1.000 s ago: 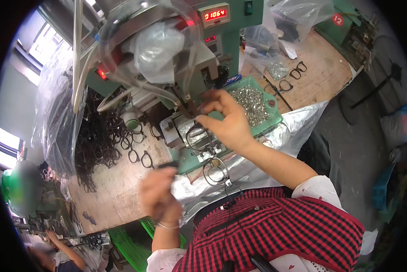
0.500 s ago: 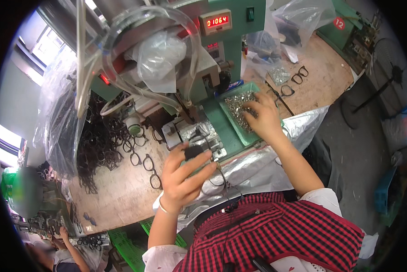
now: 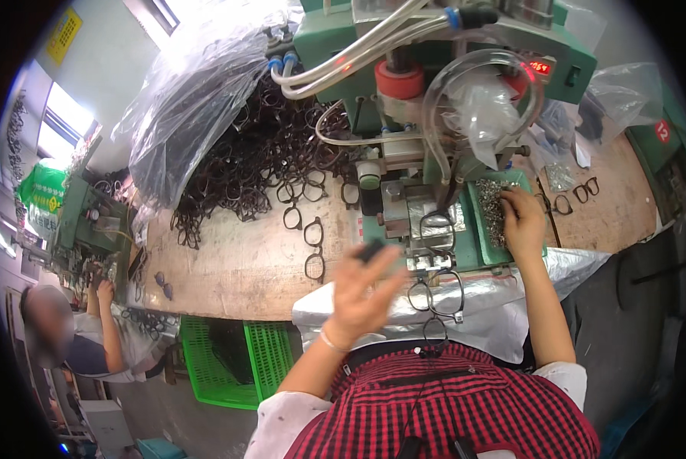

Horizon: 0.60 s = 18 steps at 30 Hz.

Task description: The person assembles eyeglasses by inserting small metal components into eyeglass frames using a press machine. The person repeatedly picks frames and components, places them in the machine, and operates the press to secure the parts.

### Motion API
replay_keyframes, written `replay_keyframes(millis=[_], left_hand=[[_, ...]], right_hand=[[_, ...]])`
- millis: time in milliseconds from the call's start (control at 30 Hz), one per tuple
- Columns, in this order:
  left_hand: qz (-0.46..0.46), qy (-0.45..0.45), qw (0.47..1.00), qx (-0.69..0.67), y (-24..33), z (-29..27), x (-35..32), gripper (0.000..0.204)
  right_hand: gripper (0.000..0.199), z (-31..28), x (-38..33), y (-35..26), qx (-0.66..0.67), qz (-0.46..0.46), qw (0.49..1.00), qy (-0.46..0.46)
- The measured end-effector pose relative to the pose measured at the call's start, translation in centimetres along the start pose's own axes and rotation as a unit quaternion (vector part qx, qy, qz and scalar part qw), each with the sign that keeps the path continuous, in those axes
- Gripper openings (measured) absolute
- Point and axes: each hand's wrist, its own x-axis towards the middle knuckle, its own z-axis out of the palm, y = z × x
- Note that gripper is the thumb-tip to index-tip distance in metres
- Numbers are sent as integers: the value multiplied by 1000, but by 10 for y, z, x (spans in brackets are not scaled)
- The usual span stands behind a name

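Note:
My left hand (image 3: 360, 297) is raised over the table's front edge, left of the machine's fixture. Its fingers are spread, slightly smeared by motion, with a black cover on one finger and nothing visible held. My right hand (image 3: 525, 226) reaches into a green tray (image 3: 477, 222) of small metal parts (image 3: 491, 209); thumb and forefinger look apart among the parts. Dark eyeglass frames (image 3: 451, 295) hang at the front of the metal fixture (image 3: 422, 262), between my hands. Another frame (image 3: 437, 232) lies higher on the fixture, below the machine head.
A green press machine (image 3: 561, 57) with clear hoses stands ahead. Left of it lies a heap of dark eyeglass frames (image 3: 236, 164) under a plastic sheet (image 3: 194, 115). Green crates (image 3: 270, 359) stand below the table. Another person (image 3: 102, 336) works at far left.
The view has swung left, so the scene sits further right. My left hand has drawn back from the fixture and frame. My right hand stays at the tray, its fingers closer to the parts.

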Motion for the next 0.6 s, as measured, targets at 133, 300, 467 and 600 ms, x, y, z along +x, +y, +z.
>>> replay_keyframes(millis=[133,300,467,600], left_hand=[[-108,-139,955,238,-81,-58,-15,43],[-3,-325,922,211,-152,-78,-51,32],[-200,-67,909,359,-209,-127,4,20],[-296,-45,848,438,-278,-119,-10,26]], right_hand=[[13,-16,-5,-14,68,85,994,-23],[13,-8,-4,-18,171,139,975,22],[18,-12,-4,-19,195,207,959,14],[16,-7,-2,-15,207,224,952,10]])
